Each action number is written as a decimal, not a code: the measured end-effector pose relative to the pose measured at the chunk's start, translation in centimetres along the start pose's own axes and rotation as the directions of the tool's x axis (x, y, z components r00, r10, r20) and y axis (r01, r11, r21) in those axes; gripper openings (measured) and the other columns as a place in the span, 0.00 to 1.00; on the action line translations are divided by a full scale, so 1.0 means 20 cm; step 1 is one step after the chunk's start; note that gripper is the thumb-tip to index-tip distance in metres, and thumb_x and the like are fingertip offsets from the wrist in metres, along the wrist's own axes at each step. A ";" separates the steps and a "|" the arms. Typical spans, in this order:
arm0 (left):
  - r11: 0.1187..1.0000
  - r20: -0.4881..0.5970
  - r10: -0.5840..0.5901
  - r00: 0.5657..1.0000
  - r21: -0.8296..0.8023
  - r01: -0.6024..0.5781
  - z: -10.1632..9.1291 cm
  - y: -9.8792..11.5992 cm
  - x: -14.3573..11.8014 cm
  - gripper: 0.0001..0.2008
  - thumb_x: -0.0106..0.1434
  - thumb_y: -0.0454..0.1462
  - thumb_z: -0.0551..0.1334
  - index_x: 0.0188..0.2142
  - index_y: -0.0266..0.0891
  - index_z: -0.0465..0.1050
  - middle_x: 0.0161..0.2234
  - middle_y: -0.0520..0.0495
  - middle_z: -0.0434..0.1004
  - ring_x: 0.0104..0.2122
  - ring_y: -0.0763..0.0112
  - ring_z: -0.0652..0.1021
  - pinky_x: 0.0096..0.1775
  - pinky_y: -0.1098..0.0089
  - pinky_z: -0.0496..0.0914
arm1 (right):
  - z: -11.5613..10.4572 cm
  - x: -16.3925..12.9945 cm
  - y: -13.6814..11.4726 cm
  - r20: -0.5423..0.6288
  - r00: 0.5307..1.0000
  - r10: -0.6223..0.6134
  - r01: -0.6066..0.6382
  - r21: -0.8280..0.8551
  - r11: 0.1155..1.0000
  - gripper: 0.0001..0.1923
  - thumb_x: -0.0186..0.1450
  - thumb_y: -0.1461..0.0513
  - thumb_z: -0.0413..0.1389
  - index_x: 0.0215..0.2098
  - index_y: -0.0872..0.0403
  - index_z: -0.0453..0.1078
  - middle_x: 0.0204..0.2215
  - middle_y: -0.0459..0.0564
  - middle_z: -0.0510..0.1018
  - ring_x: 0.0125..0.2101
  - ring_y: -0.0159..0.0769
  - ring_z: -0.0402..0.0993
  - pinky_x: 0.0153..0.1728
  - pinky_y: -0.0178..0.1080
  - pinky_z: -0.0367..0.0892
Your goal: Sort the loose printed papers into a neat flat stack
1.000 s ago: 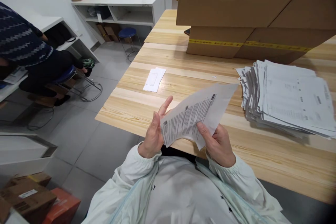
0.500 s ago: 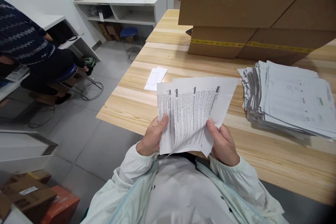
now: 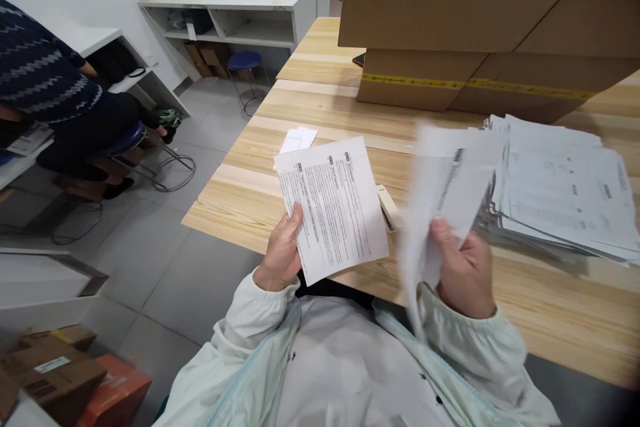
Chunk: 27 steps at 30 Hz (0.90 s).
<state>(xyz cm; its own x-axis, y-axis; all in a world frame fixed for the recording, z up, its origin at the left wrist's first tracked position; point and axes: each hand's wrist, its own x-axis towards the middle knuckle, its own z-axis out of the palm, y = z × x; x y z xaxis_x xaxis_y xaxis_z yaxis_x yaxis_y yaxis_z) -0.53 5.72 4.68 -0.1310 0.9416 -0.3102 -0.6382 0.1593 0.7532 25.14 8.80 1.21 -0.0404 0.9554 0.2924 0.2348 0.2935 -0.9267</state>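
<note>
My left hand (image 3: 281,248) is closed on the left edge of a printed paper (image 3: 333,210), thumb on top, with dense text facing me. In my right hand (image 3: 463,267) a second printed sheet (image 3: 450,173) is pinched, bent and blurred by motion. It hangs between the first paper and a thick stack of papers (image 3: 565,180) on the right of the table, covering the stack's left side. Between the two held papers lies a small cream-coloured object (image 3: 389,208), possibly a stapler, partly covered.
Big cardboard boxes (image 3: 410,73) are piled at the back of the wooden table (image 3: 240,193). Small white papers (image 3: 299,138) lie beyond my left hand. On the left a person (image 3: 50,73) sits on a stool. More boxes (image 3: 55,367) stand on the floor at lower left.
The papers that both hands held together have come apart. My right hand has swung right towards the stack with one part; my left keeps the other, shifted slightly left. The cream-coloured object is now uncovered.
</note>
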 end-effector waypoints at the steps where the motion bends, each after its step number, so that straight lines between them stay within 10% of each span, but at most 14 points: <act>1: 1.000 0.014 -0.006 1.000 -0.001 0.006 0.01 -0.01 0.00 0.22 0.63 0.51 0.67 0.49 0.39 0.79 0.53 0.40 0.81 0.63 0.52 0.72 0.64 0.54 0.68 | 0.04 -0.02 -0.05 -0.049 0.998 0.049 -0.050 -0.024 0.998 0.23 0.70 0.44 0.51 0.29 0.51 0.70 0.18 0.44 0.69 0.19 0.32 0.61 0.22 0.36 0.57; 9: 0.993 0.148 -0.034 0.988 0.113 0.018 0.05 -0.06 -0.03 0.26 0.58 0.56 0.69 0.46 0.39 0.81 0.47 0.39 0.84 0.55 0.49 0.79 0.56 0.54 0.75 | 0.23 -0.03 -0.20 0.014 0.999 0.047 -0.043 -0.205 0.978 0.22 0.71 0.51 0.52 0.22 0.53 0.62 0.16 0.42 0.65 0.18 0.28 0.59 0.21 0.34 0.55; 12: 0.967 0.173 0.047 0.984 0.237 -0.088 0.03 -0.03 -0.04 0.23 0.59 0.54 0.69 0.42 0.39 0.82 0.43 0.39 0.85 0.50 0.50 0.82 0.51 0.54 0.77 | 0.25 -0.04 -0.19 -0.113 0.992 -0.053 0.035 -0.157 0.987 0.12 0.68 0.53 0.57 0.34 0.53 0.69 0.27 0.45 0.74 0.28 0.33 0.71 0.31 0.37 0.67; 16: 0.879 0.252 0.190 0.949 0.387 -0.279 0.04 0.10 -0.05 0.22 0.54 0.57 0.70 0.36 0.42 0.84 0.39 0.41 0.85 0.48 0.48 0.82 0.50 0.54 0.77 | 0.26 0.03 -0.18 -0.170 0.979 -0.111 0.129 0.099 0.987 0.26 0.58 0.52 0.67 0.51 0.51 0.68 0.48 0.55 0.78 0.49 0.45 0.75 0.52 0.49 0.70; 20: 0.820 0.411 0.193 0.891 0.431 -0.377 0.04 0.16 -0.02 0.26 0.55 0.62 0.66 0.36 0.44 0.85 0.41 0.40 0.84 0.49 0.48 0.81 0.54 0.52 0.74 | 0.29 0.11 -0.13 -0.073 0.997 -0.040 0.061 0.313 0.948 0.23 0.57 0.47 0.67 0.43 0.51 0.71 0.41 0.55 0.81 0.44 0.44 0.78 0.49 0.50 0.72; 27: 0.751 0.354 0.327 0.876 0.465 -0.468 -0.02 0.10 0.03 0.18 0.61 0.54 0.66 0.37 0.44 0.85 0.41 0.43 0.85 0.44 0.53 0.82 0.50 0.54 0.75 | 0.31 0.09 -0.09 -0.012 1.000 0.010 -0.007 0.287 0.958 0.19 0.52 0.51 0.71 0.36 0.51 0.75 0.32 0.50 0.82 0.34 0.41 0.79 0.38 0.44 0.75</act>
<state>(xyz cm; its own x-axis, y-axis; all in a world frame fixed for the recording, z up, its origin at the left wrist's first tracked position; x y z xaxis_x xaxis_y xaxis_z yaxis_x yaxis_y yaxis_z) -2.11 6.40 5.79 -0.0551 0.9821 0.1800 -0.0656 -0.1835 0.9808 18.57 10.15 1.89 -0.0266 0.9580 0.2855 -0.0531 0.2838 -0.9574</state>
